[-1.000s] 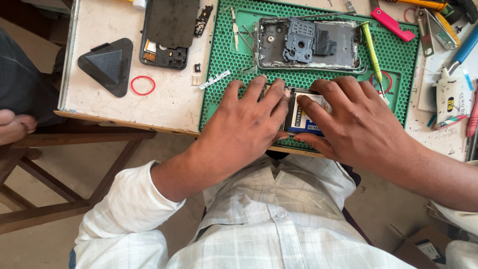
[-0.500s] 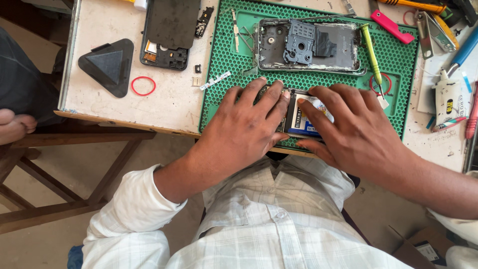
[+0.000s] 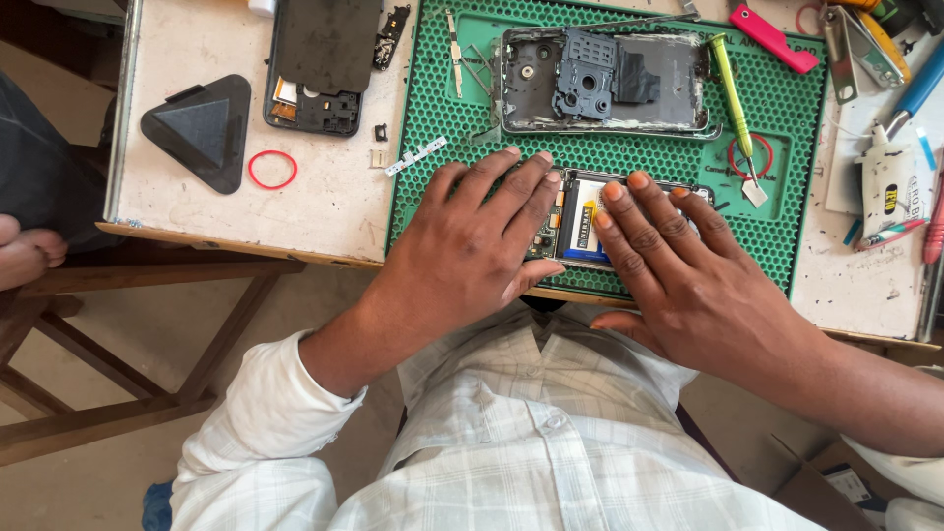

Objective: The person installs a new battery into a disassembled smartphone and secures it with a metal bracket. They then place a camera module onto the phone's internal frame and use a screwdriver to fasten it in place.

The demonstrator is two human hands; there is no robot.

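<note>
I see the opened phone (image 3: 575,221) on the green mat (image 3: 433,108), pressed flat under my left hand (image 3: 472,251) and right hand (image 3: 688,285), fingers spread, its ends hidden beneath them.

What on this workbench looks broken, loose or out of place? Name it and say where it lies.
Nothing is spilled, but a phone lies in pieces: the opened phone under both hands on the green mat, a bare rear housing above it, and the black panel off the mat, with small loose parts beside it.
</note>
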